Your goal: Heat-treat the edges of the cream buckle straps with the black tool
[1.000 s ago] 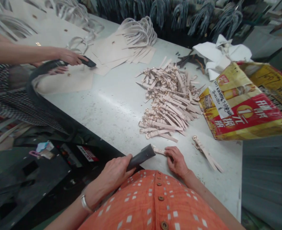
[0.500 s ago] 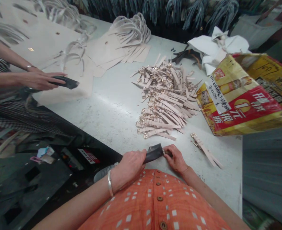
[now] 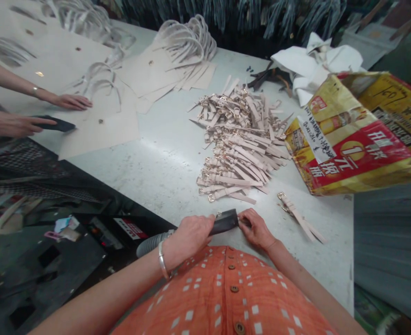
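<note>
My left hand (image 3: 190, 234) is wrapped round a dark flat nozzle (image 3: 224, 222) on a grey ribbed hose (image 3: 149, 243), at the near edge of the white table (image 3: 163, 158). My right hand (image 3: 257, 228) is curled at the nozzle's tip, pinching a small pale strap piece that is mostly hidden under it. A big pile of pale pink buckled straps (image 3: 240, 139) lies just beyond both hands. A couple of loose straps (image 3: 298, 216) lie to the right of my right hand.
A yellow and red printed sack (image 3: 359, 139) lies at the right, white crumpled cloth (image 3: 313, 65) behind it. Another person's hands (image 3: 69, 101) work at the far left on beige sheets (image 3: 101, 132), one holding a dark tool (image 3: 57, 124). Looped pale handles (image 3: 188, 42) are stacked farther back.
My left hand slid the nozzle rightward until its tip covers the strap piece under my right fingers. The other person's hands pulled back to the left.
</note>
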`<action>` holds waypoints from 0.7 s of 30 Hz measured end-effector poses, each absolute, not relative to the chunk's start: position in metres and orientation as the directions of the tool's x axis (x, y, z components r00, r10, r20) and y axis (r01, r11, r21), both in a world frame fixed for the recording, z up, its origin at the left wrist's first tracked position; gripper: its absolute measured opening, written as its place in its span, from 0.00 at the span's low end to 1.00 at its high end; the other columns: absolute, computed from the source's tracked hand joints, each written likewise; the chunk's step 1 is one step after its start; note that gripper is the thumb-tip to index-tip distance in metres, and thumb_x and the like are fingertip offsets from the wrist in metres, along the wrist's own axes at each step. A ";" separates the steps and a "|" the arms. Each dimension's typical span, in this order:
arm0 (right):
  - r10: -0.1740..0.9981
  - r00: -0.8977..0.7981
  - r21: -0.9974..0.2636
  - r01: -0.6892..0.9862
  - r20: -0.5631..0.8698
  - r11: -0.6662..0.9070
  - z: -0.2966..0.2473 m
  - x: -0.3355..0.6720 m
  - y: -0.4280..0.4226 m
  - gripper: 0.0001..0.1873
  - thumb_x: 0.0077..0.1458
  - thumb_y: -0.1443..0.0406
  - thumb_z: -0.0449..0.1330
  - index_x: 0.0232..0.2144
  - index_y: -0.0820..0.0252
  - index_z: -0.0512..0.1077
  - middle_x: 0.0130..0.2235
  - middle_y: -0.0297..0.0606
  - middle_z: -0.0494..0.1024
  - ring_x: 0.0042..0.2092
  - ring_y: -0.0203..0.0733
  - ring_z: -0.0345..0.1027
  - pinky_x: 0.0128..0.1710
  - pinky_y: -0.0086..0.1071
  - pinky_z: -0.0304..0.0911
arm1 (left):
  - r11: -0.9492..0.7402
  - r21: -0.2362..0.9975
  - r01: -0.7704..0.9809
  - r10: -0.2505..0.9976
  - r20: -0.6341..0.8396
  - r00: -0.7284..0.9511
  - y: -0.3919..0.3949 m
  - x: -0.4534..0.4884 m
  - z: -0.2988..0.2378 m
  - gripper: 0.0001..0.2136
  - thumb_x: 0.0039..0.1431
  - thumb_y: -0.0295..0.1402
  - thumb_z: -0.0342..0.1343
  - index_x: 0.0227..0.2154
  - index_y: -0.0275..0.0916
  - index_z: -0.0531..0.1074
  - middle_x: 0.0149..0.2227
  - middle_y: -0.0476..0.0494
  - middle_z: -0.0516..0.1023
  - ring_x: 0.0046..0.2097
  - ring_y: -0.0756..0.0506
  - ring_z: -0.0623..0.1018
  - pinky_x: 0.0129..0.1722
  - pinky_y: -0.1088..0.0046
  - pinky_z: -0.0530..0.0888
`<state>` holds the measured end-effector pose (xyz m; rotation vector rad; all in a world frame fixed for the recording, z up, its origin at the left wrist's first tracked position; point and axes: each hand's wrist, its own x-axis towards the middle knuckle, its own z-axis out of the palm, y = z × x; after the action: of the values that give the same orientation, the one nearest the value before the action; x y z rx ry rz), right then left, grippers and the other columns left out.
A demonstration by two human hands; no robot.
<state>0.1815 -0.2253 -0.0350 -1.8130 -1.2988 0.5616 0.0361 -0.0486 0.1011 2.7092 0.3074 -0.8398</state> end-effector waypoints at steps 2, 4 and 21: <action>0.924 0.368 -0.813 0.567 0.101 -0.137 -0.035 0.180 -0.225 0.04 0.53 0.68 0.54 0.34 0.58 0.64 0.33 0.38 0.68 0.36 0.42 0.60 0.37 0.35 0.59 | -0.938 0.199 0.283 0.120 -0.582 0.805 -0.044 0.032 0.104 0.11 0.57 0.33 0.48 0.42 0.35 0.64 0.38 0.37 0.76 0.41 0.39 0.76 0.38 0.64 0.72; 0.925 0.366 -0.804 0.578 0.102 -0.140 -0.036 0.179 -0.224 0.04 0.53 0.68 0.54 0.34 0.58 0.64 0.33 0.38 0.68 0.36 0.42 0.60 0.37 0.35 0.59 | -0.940 0.176 0.292 0.131 -0.602 0.788 -0.040 0.030 0.109 0.10 0.57 0.33 0.48 0.41 0.35 0.64 0.38 0.36 0.76 0.40 0.39 0.76 0.38 0.64 0.72; 0.921 0.367 -0.760 0.634 0.131 -0.144 -0.037 0.176 -0.222 0.11 0.55 0.64 0.54 0.42 0.58 0.65 0.36 0.40 0.69 0.39 0.43 0.60 0.40 0.38 0.59 | -0.913 0.084 0.399 0.312 -0.485 0.817 -0.011 0.004 0.084 0.09 0.56 0.39 0.47 0.37 0.41 0.64 0.32 0.42 0.77 0.34 0.41 0.77 0.31 0.69 0.69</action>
<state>0.1764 -0.2223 -0.0367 -1.8689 -1.3531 0.4787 0.0043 -0.0114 0.0842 2.8188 0.5565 -0.7057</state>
